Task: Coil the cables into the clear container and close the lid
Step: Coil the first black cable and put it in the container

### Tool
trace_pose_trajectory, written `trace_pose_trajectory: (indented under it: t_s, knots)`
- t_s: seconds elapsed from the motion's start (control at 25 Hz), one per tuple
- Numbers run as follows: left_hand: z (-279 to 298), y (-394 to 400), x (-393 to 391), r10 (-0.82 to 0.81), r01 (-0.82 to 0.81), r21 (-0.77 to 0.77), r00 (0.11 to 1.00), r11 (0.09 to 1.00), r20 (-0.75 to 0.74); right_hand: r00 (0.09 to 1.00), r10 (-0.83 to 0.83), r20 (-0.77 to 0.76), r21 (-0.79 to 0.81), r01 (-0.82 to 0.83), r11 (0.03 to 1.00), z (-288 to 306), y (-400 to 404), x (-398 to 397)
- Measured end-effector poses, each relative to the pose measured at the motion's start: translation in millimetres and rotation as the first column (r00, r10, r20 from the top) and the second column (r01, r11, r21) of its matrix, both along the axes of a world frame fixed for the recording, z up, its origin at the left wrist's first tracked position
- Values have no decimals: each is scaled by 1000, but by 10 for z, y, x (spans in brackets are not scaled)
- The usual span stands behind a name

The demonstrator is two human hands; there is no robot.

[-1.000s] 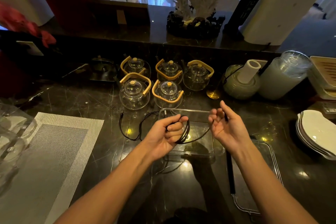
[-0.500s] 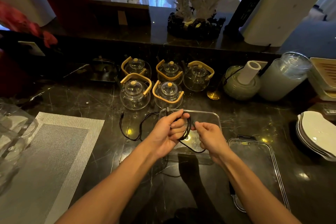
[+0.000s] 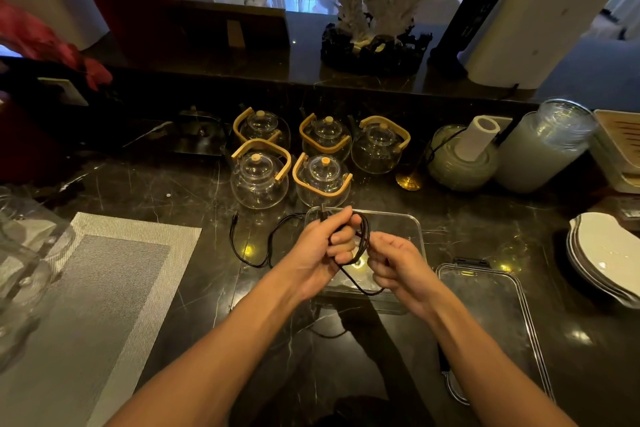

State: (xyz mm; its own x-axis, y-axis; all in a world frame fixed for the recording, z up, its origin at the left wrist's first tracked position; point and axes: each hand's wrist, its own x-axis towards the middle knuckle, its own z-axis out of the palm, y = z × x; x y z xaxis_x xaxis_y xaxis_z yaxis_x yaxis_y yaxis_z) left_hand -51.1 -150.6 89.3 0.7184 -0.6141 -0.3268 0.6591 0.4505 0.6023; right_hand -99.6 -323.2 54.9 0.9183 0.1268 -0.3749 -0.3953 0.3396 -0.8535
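Note:
My left hand (image 3: 320,250) grips a bundle of black cable loops (image 3: 363,236) above the clear container (image 3: 414,229), which stands open on the dark marble counter. My right hand (image 3: 398,263) sits just right of the loops with its fingers curled around the cable's loose run, which sags below both hands. A second black cable (image 3: 242,250) lies in a curve on the counter left of the container. The clear lid (image 3: 491,308) lies flat to the right of the container, partly under my right forearm.
Several glass teapots (image 3: 259,177) with wooden handles stand right behind the container. A grey placemat (image 3: 104,288) covers the left. Stacked white plates (image 3: 606,253) sit at the right edge, a jar (image 3: 543,149) and round pot (image 3: 460,163) at the back right.
My right hand came in from an open pose at the right to the coil in my left hand and took the loose cable. The left hand kept its hold on the loops.

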Motion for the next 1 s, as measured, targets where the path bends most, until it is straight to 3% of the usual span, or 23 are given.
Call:
trace_pose_trajectory:
  t_s: [0.08,0.24,0.4,0.56,0.64,0.8,0.92,1.0]
  knots:
    - [6,-11,-13,23,-23,51,1000,998,-3,1000,22,12,67,-23,998,-17,10,-30]
    - [-17,-60,-66,154,-152,230,988,961,11,998,42,56,48,-45,998,-70,52,-41]
    - [-22,-67,-99,222,-208,245,974,947,-32,996,84,37,128,-88,988,-129,43,-56]
    - [-51,-49,-115,210,-192,283,977,940,-32,980,187,63,-30,-186,982,-126,14,-65]
    - [-81,-60,-118,196,-176,337,980,925,-26,982,163,91,-87,-155,984,-114,68,-51]
    - [-114,-124,-115,170,-184,473,983,862,72,993,30,111,1,-30,1000,-23,245,-58]
    - [-125,-144,-93,156,-215,560,976,800,152,987,-15,159,-227,51,973,23,359,-51]
    - [-133,-141,-84,138,-217,581,974,784,178,951,-106,290,-405,223,887,31,426,-51]
